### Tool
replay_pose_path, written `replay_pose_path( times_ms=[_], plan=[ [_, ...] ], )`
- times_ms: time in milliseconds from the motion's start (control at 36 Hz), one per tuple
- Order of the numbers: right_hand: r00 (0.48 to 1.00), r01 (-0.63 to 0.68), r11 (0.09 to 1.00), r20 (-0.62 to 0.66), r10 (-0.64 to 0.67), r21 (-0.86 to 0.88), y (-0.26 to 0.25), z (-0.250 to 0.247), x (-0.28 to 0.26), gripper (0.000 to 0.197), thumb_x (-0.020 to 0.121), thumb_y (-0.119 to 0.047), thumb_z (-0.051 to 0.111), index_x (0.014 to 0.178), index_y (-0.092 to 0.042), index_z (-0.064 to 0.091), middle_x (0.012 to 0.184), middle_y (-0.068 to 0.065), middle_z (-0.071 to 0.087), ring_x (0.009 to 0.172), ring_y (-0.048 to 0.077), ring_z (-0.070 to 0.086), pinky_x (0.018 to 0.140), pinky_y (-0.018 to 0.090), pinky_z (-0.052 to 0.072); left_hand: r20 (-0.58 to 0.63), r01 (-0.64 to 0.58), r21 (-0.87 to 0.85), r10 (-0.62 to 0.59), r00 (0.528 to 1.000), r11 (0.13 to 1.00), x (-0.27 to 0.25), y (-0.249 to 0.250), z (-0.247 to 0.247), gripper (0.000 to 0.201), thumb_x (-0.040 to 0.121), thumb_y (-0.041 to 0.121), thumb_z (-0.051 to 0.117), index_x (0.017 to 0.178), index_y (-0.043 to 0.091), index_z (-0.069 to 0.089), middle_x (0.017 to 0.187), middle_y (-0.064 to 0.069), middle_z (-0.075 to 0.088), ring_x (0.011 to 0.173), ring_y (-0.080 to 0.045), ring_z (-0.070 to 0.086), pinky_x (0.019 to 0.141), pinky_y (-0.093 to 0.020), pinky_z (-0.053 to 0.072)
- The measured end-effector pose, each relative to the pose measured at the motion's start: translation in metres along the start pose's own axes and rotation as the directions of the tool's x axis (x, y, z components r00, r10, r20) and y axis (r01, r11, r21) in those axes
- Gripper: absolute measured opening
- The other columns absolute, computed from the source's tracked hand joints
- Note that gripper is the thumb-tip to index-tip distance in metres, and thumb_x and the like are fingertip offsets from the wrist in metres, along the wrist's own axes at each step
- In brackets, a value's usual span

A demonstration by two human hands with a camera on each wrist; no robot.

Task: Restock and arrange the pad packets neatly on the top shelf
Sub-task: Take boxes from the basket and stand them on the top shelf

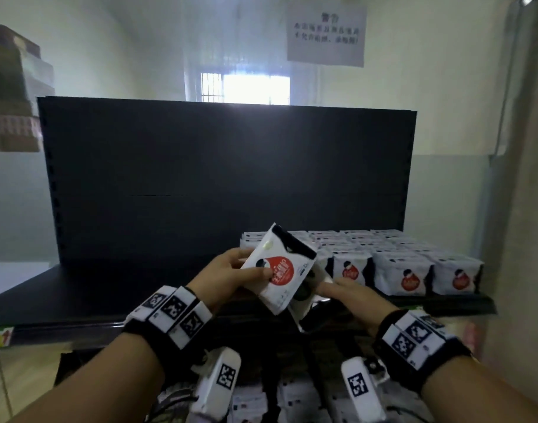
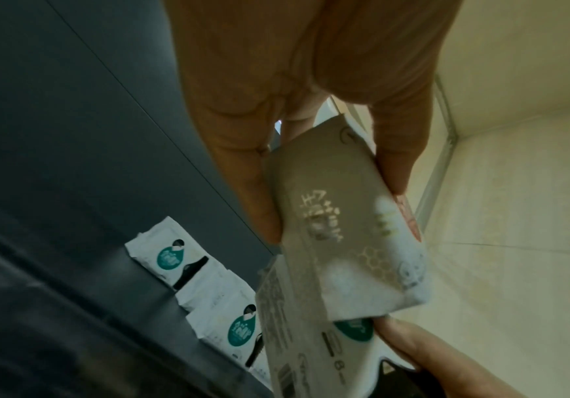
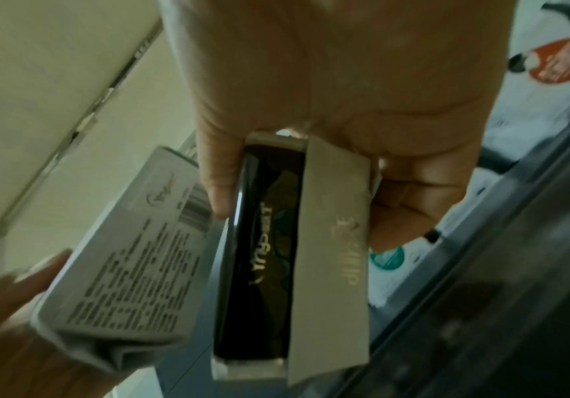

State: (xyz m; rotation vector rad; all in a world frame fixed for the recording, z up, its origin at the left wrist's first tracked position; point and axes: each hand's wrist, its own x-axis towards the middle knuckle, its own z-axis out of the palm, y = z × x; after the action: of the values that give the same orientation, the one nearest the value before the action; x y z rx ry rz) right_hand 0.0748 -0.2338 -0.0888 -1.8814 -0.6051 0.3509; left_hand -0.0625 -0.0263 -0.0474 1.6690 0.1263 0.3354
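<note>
My left hand [image 1: 246, 270] grips a white pad packet [image 1: 280, 270] with a red drop logo, tilted, in front of the black top shelf [image 1: 78, 294]. In the left wrist view the thumb and fingers [image 2: 260, 188] clamp this packet [image 2: 345, 229] from both sides. My right hand [image 1: 338, 290] holds a second packet [image 1: 304, 296] just below and behind the first. The right wrist view shows that packet's black edge [image 3: 263, 255] between the thumb and fingers [image 3: 409, 202]. Rows of white packets [image 1: 399, 264] with red logos stand on the right part of the shelf.
The shelf's tall black back panel [image 1: 225, 178] rises behind; its left half is bare. More packets [image 1: 252, 404] lie below on a lower level. A paper notice [image 1: 326, 32] hangs above. Cardboard boxes [image 1: 11, 87] stack at the far left. A wall [image 1: 521, 209] stands at the right.
</note>
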Motion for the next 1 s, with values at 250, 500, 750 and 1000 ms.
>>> replay_pose_path(
  times_ms=[250,500,750,1000],
  plan=[
    [0.97,-0.002,0.999,-0.245,-0.005,-0.032,0.039,-0.102,0.038,0.038,0.076,-0.051,0.072,0.081,-0.018,0.055,0.081,-0.003,0.057,0.074,0.015,0.057,0.062,0.029,0.041,-0.111,-0.078,0.33,0.121,0.986,0.941,0.083,-0.011,0.058,0.058,0.065,0.021,0.085,0.115,0.022,0.057,0.102,0.004,0.066,0.091,-0.011,0.066,0.076,-0.027,0.058],
    [0.852,0.1,0.962,-0.521,0.048,0.253,0.066,-0.174,0.05,0.062,0.072,-0.048,0.076,0.119,-0.012,0.057,0.111,0.009,0.067,0.101,0.031,0.065,0.091,0.049,0.052,0.068,-0.06,0.711,0.017,0.998,0.7,0.177,-0.018,0.136,0.08,0.069,0.022,0.083,0.136,0.014,0.041,0.139,-0.004,0.045,0.123,-0.018,0.049,0.06,-0.007,0.045],
    [0.877,0.185,0.913,-0.48,0.013,0.364,0.089,-0.201,0.04,0.028,0.083,-0.039,0.068,0.102,-0.018,0.068,0.09,0.001,0.076,0.078,0.015,0.074,0.061,0.027,0.053,0.144,-0.092,0.895,-0.089,0.986,0.437,0.214,-0.032,0.182,0.076,0.073,0.03,0.08,0.137,0.016,0.041,0.138,-0.009,0.04,0.124,-0.028,0.046,0.101,-0.038,0.044],
    [0.947,0.177,0.865,-0.32,-0.02,0.469,0.087,-0.186,0.044,0.038,0.086,-0.037,0.066,0.118,-0.019,0.064,0.107,0.001,0.073,0.099,0.019,0.07,0.07,0.032,0.055,0.11,-0.113,0.976,0.028,0.994,0.185,0.223,-0.043,0.177,0.079,0.067,0.059,0.072,0.136,0.035,0.043,0.13,-0.004,0.038,0.125,-0.027,0.032,0.105,-0.041,0.037]
  ],
)
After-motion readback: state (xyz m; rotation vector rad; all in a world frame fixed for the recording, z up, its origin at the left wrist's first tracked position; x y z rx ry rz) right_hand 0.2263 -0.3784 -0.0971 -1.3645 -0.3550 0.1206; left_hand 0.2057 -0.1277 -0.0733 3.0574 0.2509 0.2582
